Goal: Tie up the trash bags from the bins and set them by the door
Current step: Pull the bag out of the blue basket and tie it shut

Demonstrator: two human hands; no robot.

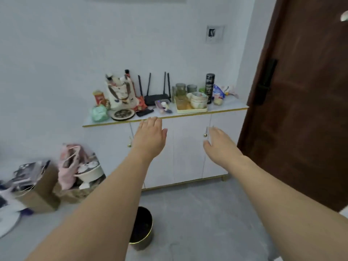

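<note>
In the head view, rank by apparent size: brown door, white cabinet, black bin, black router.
1. brown door
2. white cabinet
3. black bin, partly hidden by the left arm, nearer the camera
4. black router

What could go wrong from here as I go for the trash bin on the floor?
The black bin sits low, partly hidden under your left forearm, so bending blindly could knock it over. Both hands are stretched out, empty, close to the crowded cabinet top; a careless sweep might topple the bowls. Bags and boxes on the left could trip you.
</note>
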